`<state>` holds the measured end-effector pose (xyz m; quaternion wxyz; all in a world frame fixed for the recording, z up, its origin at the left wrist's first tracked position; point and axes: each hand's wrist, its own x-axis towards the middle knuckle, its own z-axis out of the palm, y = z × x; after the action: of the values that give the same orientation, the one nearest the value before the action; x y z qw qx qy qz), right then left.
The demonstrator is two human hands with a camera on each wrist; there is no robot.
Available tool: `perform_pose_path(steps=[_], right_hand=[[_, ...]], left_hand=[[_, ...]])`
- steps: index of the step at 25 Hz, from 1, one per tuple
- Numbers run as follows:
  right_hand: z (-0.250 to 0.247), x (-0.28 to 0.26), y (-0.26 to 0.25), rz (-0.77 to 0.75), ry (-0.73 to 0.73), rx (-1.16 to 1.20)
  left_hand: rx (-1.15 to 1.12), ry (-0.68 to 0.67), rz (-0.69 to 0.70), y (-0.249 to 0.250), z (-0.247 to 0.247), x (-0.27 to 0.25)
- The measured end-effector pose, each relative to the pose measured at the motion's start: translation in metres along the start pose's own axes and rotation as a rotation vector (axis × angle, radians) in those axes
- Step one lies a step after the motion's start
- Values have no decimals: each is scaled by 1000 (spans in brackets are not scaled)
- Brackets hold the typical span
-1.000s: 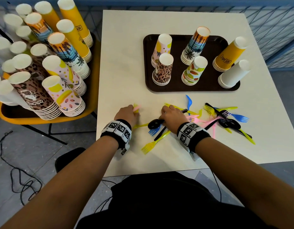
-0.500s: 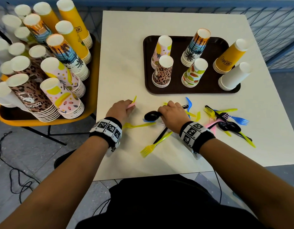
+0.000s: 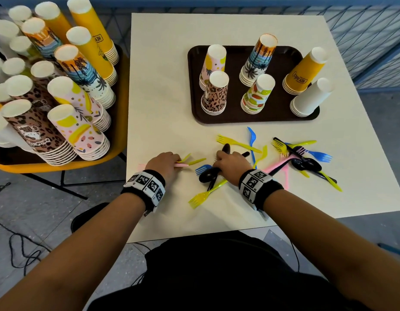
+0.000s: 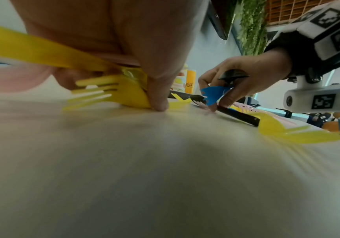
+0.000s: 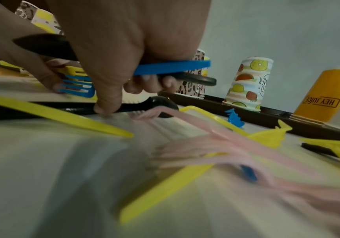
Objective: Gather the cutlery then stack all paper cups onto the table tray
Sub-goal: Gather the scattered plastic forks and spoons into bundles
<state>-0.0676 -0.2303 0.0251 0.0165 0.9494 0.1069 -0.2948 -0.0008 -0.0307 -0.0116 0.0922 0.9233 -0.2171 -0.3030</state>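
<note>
Cutlery fills both fists: left hand (image 3: 164,163) clutching a yellow fork (image 4: 112,91), right hand (image 3: 231,163) a blue fork (image 5: 77,87); overstuffed grips could spill pieces.

"HEY JUICE" on orange cup stack (image 5: 324,98).

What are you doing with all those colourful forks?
A person is gathering plastic cutlery scattered on the white table. The left hand holds a yellow fork and a pink piece. The right hand grips a blue fork and a black spoon. More forks and spoons lie loose to the right. Six short stacks of paper cups already stand upside down on the brown tray; many more wait on the yellow tray beside the table.
</note>
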Motion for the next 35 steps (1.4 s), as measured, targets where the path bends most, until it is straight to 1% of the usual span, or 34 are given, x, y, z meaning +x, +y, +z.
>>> perform_pose_path(steps=[3,6,8,10,12,15,18,20,23,28,31,33,35], right_hand=[[2,2,0,-18,42,-17],[0,-1,5,3,112,-26],[-6,-5,10,58,173,-34],[-11,-12,16,146,228,3],[-11,-21,25,232,223,106],[-2,-40,38,404,181,357],[13,-56,52,599,262,584],[23,-61,57,664,299,657],[33,-63,56,679,289,691],[40,-60,54,663,268,624],[43,-65,67,671,294,559],[47,-70,76,641,239,514],[50,-73,84,591,162,448]], left_hand=[[53,1,-28,1,2,-1],[11,43,-66,5,-2,-5],[-32,51,-76,5,-7,-6],[-89,16,-85,6,-10,-9],[-131,-13,-87,13,-9,-12],[-156,-34,-44,36,-5,-20],[-117,-67,62,62,4,-25],[-44,-111,118,75,12,-27],[96,-170,171,80,25,-23],[134,-153,184,73,27,-16],[149,-60,178,71,21,-14],[103,-9,197,80,13,-11],[82,-8,219,98,6,-3]])
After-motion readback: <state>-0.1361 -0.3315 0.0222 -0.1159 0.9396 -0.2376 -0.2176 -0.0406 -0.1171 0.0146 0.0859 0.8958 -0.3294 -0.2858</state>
